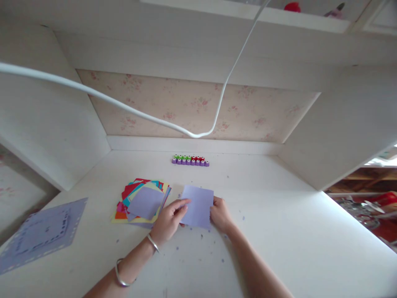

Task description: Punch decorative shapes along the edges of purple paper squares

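Above the white table, a lavender paper sheet [198, 206] is held between my two hands. My left hand [170, 219] is at its left edge, with the index finger and thumb over the paper and the other fingers partly hidden. The fingers of my right hand [220, 214] are curled closed on the right edge. Just left of my left hand lies a pile of coloured papers [125, 193], with a lavender piece [146, 203] on top. Small purple bits are scattered on the table around the held sheet.
Small purple, green and red punches [190, 160] stand in rows at the back of the table [263, 231]. Punched lavender sheets [43, 231] lie at the far left. A white cable [139, 112] hangs across the view. White panels rise on both sides.
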{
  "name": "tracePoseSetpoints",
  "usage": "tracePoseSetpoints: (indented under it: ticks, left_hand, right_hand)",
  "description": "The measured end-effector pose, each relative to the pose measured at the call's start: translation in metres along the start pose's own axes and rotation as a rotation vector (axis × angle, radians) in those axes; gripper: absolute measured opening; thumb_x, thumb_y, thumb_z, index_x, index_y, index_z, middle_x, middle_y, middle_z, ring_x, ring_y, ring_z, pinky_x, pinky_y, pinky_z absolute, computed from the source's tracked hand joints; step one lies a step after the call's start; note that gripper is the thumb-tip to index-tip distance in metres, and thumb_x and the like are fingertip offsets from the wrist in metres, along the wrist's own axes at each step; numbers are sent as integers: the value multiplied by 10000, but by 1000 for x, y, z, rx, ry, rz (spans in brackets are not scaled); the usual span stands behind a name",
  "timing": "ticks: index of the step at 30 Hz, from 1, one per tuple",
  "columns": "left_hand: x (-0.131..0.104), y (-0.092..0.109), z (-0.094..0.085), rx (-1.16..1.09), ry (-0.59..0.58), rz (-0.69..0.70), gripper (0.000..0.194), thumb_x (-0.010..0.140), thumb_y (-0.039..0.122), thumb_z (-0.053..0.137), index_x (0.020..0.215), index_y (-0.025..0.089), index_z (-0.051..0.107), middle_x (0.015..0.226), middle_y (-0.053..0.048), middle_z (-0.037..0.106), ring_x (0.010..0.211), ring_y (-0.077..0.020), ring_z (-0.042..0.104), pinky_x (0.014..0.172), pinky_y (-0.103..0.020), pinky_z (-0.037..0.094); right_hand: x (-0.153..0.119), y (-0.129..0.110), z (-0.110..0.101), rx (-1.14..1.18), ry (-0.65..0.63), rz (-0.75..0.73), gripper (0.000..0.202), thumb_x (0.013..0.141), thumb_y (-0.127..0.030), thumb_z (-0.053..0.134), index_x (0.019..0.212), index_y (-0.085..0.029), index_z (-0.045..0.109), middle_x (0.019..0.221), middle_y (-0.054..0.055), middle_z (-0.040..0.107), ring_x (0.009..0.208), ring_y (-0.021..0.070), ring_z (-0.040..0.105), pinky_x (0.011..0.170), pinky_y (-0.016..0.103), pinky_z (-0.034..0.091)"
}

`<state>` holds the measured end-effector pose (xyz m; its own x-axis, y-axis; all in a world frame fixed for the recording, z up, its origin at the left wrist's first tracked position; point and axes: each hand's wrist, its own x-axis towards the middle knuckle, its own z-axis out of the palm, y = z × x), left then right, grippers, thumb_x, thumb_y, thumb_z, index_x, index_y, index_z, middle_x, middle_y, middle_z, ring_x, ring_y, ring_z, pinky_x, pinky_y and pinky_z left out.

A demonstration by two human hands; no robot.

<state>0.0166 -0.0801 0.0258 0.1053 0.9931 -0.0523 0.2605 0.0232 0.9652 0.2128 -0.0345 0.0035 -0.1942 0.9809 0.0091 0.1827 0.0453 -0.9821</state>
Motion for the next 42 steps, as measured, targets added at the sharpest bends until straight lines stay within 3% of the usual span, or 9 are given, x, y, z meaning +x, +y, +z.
tracePoseSetpoints:
  ticks: [4,7,11,13,17,20,23,28,42]
  left_hand:
    - [-6,2,5,-10,-77,-55,538,881,488,519,1306,163,579,827,-39,614,688,-157,553,591,-265,539]
    - [-9,2,6,13,-105,-23,553,893,475,512,1341,153,548,767,-22,587,665,-150,543,627,-272,533]
    - [-7,-1,4,-60,-99,-41,530,905,349,448,1400,164,481,885,-55,637,763,-163,593,672,-273,537]
    - [-4,-4,3,-110,-119,-41,553,880,257,409,1422,157,447,937,-75,662,858,-180,619,683,-273,542]
    - [0,-7,5,-33,-123,-46,589,809,171,434,1396,155,476,898,-58,691,777,-169,636,629,-263,542]
    - [0,-10,9,95,-84,0,481,857,206,446,1324,191,560,891,-45,710,739,-163,645,657,-269,545]
    - [-2,-12,13,192,-50,77,411,888,208,450,1272,216,596,1097,-65,700,868,-172,668,771,-276,542]
    - [-3,-6,17,291,-50,120,353,886,170,481,1209,235,605,1088,-49,702,843,-163,673,791,-269,529]
    - [3,-3,18,400,-72,197,296,845,82,501,1073,221,628,1001,-24,688,863,-179,650,808,-297,501]
  right_hand:
    - [0,-2,-3,48,14,80,254,747,-315,567,852,-148,726,753,61,685,744,196,618,576,253,458]
    - [0,-3,-3,125,14,96,330,769,-453,617,824,-139,703,696,49,657,648,170,593,532,243,428]
    - [3,-4,-4,250,95,115,549,812,-659,532,743,-128,655,587,14,556,504,111,469,474,234,352]
    - [5,-5,-5,284,183,140,607,830,-700,468,811,-129,672,573,-6,501,475,104,418,439,232,310]
    - [8,-10,-8,317,315,107,575,852,-640,491,1072,-145,684,596,-32,440,496,108,386,451,234,293]
    - [8,-10,-9,328,297,112,556,819,-536,608,1235,-167,612,593,-52,435,508,106,376,477,237,282]
    - [6,-7,-9,256,252,158,621,796,-460,657,1330,-171,527,548,-84,384,496,102,343,480,236,258]
    - [6,-4,-12,72,197,186,534,836,-455,601,1269,-146,549,542,-77,396,518,112,359,492,240,274]
    - [8,9,-8,-35,163,77,383,882,-448,548,1160,-189,590,542,-72,409,494,98,363,459,222,280]
